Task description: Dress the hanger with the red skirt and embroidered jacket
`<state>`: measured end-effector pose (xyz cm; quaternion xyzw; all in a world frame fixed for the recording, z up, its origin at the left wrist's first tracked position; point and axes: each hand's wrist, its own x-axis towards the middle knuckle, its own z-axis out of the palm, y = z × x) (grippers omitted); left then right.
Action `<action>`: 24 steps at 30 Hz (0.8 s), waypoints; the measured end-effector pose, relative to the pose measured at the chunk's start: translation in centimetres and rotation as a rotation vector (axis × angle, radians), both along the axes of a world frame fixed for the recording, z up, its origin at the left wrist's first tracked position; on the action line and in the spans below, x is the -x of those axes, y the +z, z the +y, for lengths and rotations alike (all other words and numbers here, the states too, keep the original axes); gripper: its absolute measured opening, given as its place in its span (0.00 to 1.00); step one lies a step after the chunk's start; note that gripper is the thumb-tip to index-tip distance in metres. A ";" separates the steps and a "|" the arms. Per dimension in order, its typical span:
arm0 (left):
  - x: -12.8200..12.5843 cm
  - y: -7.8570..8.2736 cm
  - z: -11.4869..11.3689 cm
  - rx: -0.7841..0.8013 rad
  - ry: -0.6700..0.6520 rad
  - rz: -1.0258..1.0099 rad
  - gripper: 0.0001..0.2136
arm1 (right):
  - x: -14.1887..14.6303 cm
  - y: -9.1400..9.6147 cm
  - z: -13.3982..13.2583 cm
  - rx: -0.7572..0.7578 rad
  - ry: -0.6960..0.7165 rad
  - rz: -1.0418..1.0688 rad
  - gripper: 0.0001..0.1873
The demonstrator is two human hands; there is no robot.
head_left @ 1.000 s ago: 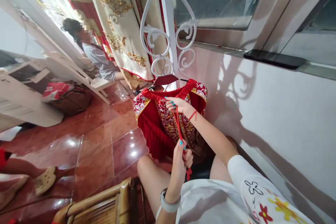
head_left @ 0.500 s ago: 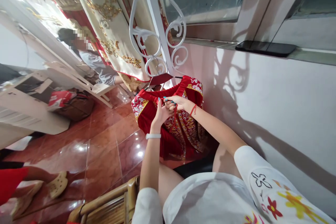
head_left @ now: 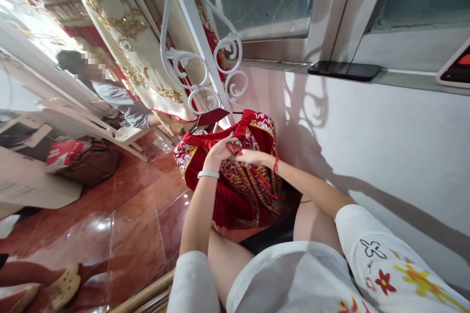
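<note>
A red garment [head_left: 240,181] with gold and white embroidery and a gathered top edge hangs from a hanger [head_left: 213,117] in front of my knees. Loops of red cord [head_left: 232,148] lie between my hands, just below that gathered edge. My left hand [head_left: 219,150], with a white band on its wrist, has its fingers closed on the cord. From the right, my right hand [head_left: 251,157] meets it, its fingers closed on the same cord. Loose cord ends dangle over the embroidery below the right hand. Some fingertips overlap, and the exact grip is partly hidden.
White scrolled metalwork [head_left: 205,66] rises behind the hanger. A dark phone [head_left: 344,71] lies on the window ledge, with another device [head_left: 457,68] at the right edge. At left are a seated person [head_left: 117,98], a brown bag [head_left: 97,160] and tiled floor [head_left: 135,205].
The cord has been drawn into visible loops between my hands, and its ends now hang lower right. My right hand has dropped slightly below the left. The view has shifted right.
</note>
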<state>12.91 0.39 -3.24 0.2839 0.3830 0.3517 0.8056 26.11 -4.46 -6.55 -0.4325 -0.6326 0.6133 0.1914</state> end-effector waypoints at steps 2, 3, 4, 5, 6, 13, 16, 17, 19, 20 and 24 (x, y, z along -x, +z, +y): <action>0.1 0.2 -0.2 0.017 0.010 -0.025 0.16 | -1.6 -0.7 -1.1 -0.237 -0.050 -0.189 0.08; 0.1 0.3 -0.3 0.021 0.004 -0.020 0.16 | -2.7 -0.7 -1.4 -0.359 -0.122 -0.228 0.05; 0.1 0.5 -0.4 0.023 -0.008 -0.003 0.16 | -4.0 -0.6 -1.5 -0.477 -0.243 -0.241 0.06; 0.0 0.6 -0.5 0.017 -0.019 0.018 0.16 | -5.4 -0.3 -1.4 -0.590 -0.401 -0.241 0.11; -0.1 0.8 -0.7 0.003 -0.025 0.038 0.17 | -6.8 0.1 -0.9 -0.689 -0.564 -0.246 0.16; -0.8 0.7 -2.0 -0.240 0.034 0.043 0.16 | -11.9 -0.3 4.1 -0.872 -0.625 -0.326 0.29; -0.6 -0.2 -2.6 -0.248 0.043 0.048 0.16 | -11.7 -1.7 4.6 -0.846 -0.675 -0.342 0.26; -0.4 -0.5 -2.8 -0.243 0.043 0.053 0.16 | -11.6 -1.8 4.7 -0.823 -0.663 -0.328 0.26; -0.1 -0.8 -2.9 -0.240 0.035 0.066 0.17 | -11.3 -0.8 5.5 -0.781 -0.618 -0.268 0.26; 0.1 -0.8 -3.0 -0.243 0.026 0.075 0.17 | -11.0 0.1 6.3 -0.781 -0.611 -0.226 0.26; 0.4 -0.5 -3.3 -0.233 -0.017 0.120 0.17 | -8.6 5.5 11.0 -0.821 -0.526 -0.174 0.19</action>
